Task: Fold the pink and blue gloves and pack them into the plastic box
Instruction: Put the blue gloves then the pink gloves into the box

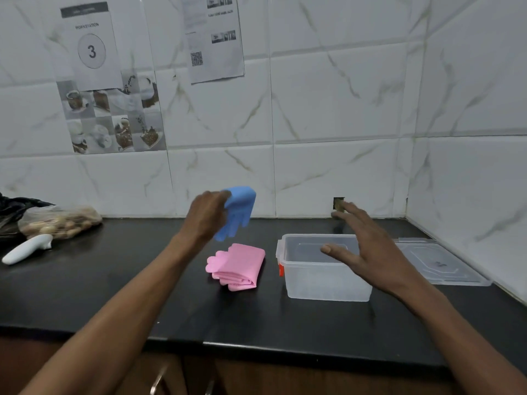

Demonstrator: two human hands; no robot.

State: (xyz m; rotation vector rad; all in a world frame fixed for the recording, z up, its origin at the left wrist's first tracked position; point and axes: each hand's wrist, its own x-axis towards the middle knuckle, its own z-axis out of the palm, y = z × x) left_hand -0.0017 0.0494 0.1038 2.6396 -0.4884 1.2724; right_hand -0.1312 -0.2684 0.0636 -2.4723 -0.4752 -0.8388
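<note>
My left hand (206,216) holds the folded blue gloves (238,210) in the air above the black counter, their fingers hanging down. Below them, the pink gloves (238,265) lie folded on the counter, left of the box. The clear plastic box (322,273) stands open and looks empty, with an orange clip on its left side. My right hand (362,248) hovers over the box with fingers spread and nothing in it.
The box's clear lid (439,263) lies flat to the right, near the tiled corner wall. At far left are a bag of nuts (57,222), a white handle-shaped tool (27,248) and dark plastic. The counter's front edge (256,347) runs above wooden cabinet doors.
</note>
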